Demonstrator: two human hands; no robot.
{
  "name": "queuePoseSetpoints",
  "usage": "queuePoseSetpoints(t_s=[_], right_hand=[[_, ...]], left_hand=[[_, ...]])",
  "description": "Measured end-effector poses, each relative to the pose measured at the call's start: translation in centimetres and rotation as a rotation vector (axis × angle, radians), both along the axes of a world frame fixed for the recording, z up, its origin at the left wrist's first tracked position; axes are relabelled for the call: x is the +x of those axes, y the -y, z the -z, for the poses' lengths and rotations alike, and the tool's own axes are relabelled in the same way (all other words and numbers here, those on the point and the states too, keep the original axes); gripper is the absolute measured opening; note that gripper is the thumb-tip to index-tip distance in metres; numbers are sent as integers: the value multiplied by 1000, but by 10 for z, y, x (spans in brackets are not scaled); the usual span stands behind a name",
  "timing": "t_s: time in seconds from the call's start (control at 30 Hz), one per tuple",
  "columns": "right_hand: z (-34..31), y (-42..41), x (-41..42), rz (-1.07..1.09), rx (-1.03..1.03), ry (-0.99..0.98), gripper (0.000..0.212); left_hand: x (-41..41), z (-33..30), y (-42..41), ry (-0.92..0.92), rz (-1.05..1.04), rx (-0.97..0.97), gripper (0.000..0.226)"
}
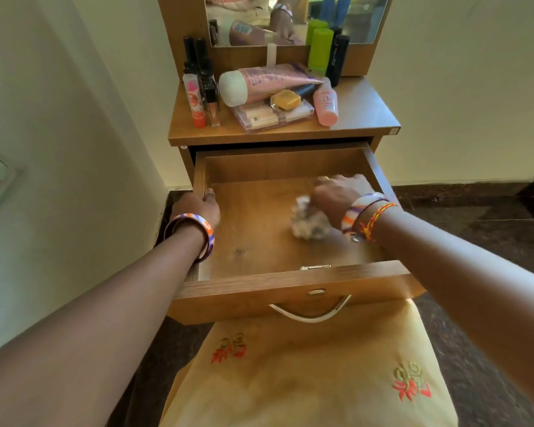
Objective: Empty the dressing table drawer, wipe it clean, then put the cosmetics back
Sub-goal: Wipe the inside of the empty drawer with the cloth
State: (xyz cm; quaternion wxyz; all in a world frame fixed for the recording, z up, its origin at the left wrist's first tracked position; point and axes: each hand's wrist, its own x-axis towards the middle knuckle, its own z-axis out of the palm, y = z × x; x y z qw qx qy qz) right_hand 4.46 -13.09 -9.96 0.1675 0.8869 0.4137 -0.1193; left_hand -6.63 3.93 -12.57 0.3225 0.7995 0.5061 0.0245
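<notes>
Head view: one drawer (253, 241) — left hand (198, 208) grips its wall, right hand (336, 195) clutches one cloth (309, 221).

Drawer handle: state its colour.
Shiny silver metal, a curved bar handle on the drawer front; head view.

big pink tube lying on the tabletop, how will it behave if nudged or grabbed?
The pink tube lies on its side across other cosmetics, so it may roll or slide off. Its flattened tail suggests a soft body, probably yielding when squeezed. Its wide white cap looks rigid.
</notes>
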Motion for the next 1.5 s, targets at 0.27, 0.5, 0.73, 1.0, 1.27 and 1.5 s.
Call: queuePoseSetpoints(t_s=[0.27,0.5,0.73,1.0,1.27,1.5], right_hand=[[29,-84,-36,-255,95,21,40],[34,-65,25,49,-133,227,36],[24,-11,39,176,35,117,30],[0,20,2,189,-282,-181,33],[-18,-16,-27,160,-354,-264,26],[12,-70,-39,-39,-235,-574,28]], left_hand=[[3,5,-4,-20,-18,3,52],[3,5,-3,2,-22,-20,50],[4,2,0,-3,-9,-11,49],[2,-2,2,1,-3,-17,50],[2,0,2,-18,-8,7,50],[4,2,1,-6,-18,6,51]])
